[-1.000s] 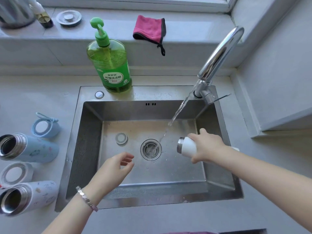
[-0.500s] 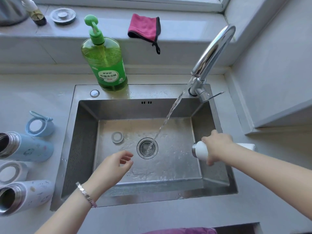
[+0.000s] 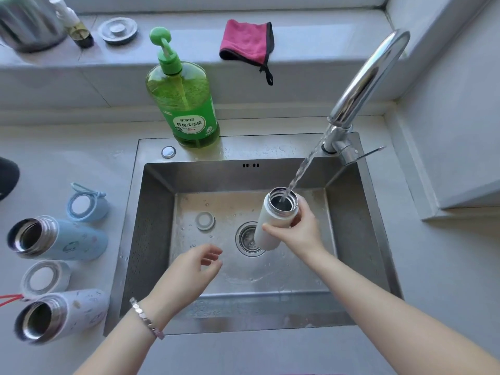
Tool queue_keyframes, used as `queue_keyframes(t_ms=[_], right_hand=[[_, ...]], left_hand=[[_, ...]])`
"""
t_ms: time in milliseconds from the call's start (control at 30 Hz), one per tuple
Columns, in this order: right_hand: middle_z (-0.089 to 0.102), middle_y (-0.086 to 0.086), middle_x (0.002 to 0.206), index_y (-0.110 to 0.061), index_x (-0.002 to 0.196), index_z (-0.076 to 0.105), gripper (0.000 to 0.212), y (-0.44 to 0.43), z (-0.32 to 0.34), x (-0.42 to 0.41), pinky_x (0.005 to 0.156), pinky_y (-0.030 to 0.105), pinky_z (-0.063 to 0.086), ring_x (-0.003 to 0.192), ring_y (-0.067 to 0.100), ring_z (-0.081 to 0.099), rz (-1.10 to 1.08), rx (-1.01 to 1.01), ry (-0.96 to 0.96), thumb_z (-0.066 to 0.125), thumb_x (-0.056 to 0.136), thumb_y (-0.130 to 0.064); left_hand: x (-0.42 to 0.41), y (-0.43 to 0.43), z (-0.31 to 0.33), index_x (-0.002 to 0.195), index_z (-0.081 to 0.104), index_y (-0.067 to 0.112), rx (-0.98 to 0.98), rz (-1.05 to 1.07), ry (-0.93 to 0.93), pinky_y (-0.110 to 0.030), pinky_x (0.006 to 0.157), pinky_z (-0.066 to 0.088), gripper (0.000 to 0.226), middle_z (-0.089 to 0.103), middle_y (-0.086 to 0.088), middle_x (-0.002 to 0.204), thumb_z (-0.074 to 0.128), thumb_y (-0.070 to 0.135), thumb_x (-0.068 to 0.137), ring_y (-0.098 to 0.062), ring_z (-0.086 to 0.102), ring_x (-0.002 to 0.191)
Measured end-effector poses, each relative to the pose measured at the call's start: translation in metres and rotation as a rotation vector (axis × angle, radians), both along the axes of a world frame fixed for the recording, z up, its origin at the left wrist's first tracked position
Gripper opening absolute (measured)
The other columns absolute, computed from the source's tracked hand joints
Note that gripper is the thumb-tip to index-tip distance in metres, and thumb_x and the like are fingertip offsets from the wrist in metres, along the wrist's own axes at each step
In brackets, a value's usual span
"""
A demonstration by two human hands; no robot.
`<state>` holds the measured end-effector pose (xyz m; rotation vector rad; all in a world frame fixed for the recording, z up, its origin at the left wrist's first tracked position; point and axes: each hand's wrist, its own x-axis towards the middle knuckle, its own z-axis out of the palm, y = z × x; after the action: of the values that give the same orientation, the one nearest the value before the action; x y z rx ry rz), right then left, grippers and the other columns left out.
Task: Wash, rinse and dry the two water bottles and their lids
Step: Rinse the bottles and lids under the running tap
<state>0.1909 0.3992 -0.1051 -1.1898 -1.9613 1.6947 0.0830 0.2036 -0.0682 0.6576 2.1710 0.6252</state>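
Fingers [image 3: 304, 212] of your right hand [image 3: 300, 232] curl round the white bottle [image 3: 272, 215]; your left hand [image 3: 189, 272] hangs loose, holding nothing. A moment ago the bottle lay sideways, off from the tap [image 3: 362, 82]; now it sits mouth up under the tap and water [image 3: 303, 171] runs in, so rinsing starts

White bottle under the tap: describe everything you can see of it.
The white cylindrical bottle has a matte white body and a bare steel threaded neck, lid off. It is tilted, open mouth up toward the chrome tap, whose stream runs into it. The right hand grips its middle, above the drain of the steel sink.
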Motion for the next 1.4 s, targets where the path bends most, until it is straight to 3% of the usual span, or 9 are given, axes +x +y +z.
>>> queue_keyframes(t_ms=[333,567,733,800,900,1000,1100,1200,1400], right_hand=[[0.067,-0.018,0.096,-0.042,0.103,0.055,0.061,0.010,0.013,0.016,0.079,0.023,0.050,0.090,0.004,0.063,0.007,0.079,-0.092,0.087,0.054,-0.022],[0.064,-0.013,0.091,-0.031,0.097,0.052,0.046,0.008,0.038,0.005,0.066,0.020,0.048,0.083,0.006,0.061,0.064,-0.111,-0.190,0.081,0.064,-0.020],[0.065,0.000,0.097,-0.021,0.101,0.050,0.035,-0.041,0.045,0.011,0.066,0.031,0.056,0.084,0.016,0.066,0.051,-0.551,-0.192,0.075,0.076,-0.019],[0.067,0.005,0.101,-0.017,0.106,0.051,0.037,-0.060,0.046,0.008,0.068,0.033,0.058,0.088,0.022,0.068,0.030,-0.657,-0.165,0.074,0.076,-0.020],[0.068,0.009,0.104,-0.015,0.107,0.054,0.037,-0.074,0.047,0.003,0.072,0.035,0.058,0.090,0.024,0.069,0.073,-0.721,-0.160,0.073,0.078,-0.026],[0.067,0.011,0.098,-0.013,0.107,0.056,0.039,-0.069,0.049,0.004,0.076,0.032,0.057,0.085,0.024,0.068,0.279,-0.652,-0.352,0.066,0.082,-0.041],[0.063,0.009,0.095,-0.009,0.122,0.051,0.048,-0.059,0.041,0.013,0.069,0.024,0.050,0.082,0.018,0.062,0.382,-0.415,-0.526,0.065,0.084,-0.035],[0.061,0.003,0.091,-0.011,0.123,0.052,0.046,-0.052,0.034,0.023,0.071,0.026,0.044,0.080,0.017,0.057,0.458,-0.164,-0.622,0.065,0.082,-0.027],[0.061,0.005,0.108,-0.013,0.126,0.052,0.043,-0.049,0.045,0.024,0.075,0.019,0.034,0.090,0.018,0.053,0.686,0.102,-0.778,0.057,0.086,-0.029]], left_hand=[[0.000,0.003,-0.004,0.102,0.059,0.029,0.004,0.022,-0.006,-0.026,0.090,0.047,0.013,0.064,0.013,0.098,0.058,0.023,0.090,0.001,0.058,0.093],[0.008,-0.009,0.000,0.099,0.057,0.033,0.030,0.107,-0.060,-0.030,0.092,0.048,0.016,0.064,0.015,0.098,0.062,0.025,0.086,0.003,0.059,0.093],[0.033,-0.009,0.012,0.128,0.037,0.039,0.132,0.168,-0.329,-0.022,0.091,0.043,0.079,0.051,0.016,0.118,0.078,0.050,0.060,0.001,0.053,0.108],[0.040,-0.009,0.017,0.129,0.035,0.042,0.116,0.145,-0.324,-0.022,0.083,0.049,0.087,0.053,0.019,0.118,0.075,0.055,0.052,0.002,0.055,0.103],[0.040,-0.014,0.027,0.123,0.041,0.043,0.059,0.145,-0.172,-0.026,0.074,0.055,0.067,0.058,0.020,0.106,0.075,0.039,0.065,0.000,0.061,0.090],[0.026,-0.020,0.038,0.125,0.041,0.041,-0.138,0.006,0.166,-0.027,0.078,0.050,0.065,0.060,0.015,0.107,0.069,0.039,0.067,-0.011,0.060,0.097],[0.005,-0.024,0.047,0.128,0.040,0.035,-0.362,-0.238,0.508,-0.027,0.072,0.040,0.063,0.057,0.006,0.113,0.065,0.040,0.070,-0.021,0.054,0.104],[-0.006,-0.021,0.057,0.124,0.041,0.026,-0.534,-0.461,0.753,-0.029,0.068,0.032,0.053,0.054,0.000,0.111,0.063,0.033,0.077,-0.024,0.050,0.100],[-0.010,-0.028,0.081,0.118,0.044,0.020,-0.662,-0.650,0.915,-0.030,0.068,0.028,0.042,0.052,-0.003,0.113,0.063,0.024,0.081,-0.024,0.049,0.103]])
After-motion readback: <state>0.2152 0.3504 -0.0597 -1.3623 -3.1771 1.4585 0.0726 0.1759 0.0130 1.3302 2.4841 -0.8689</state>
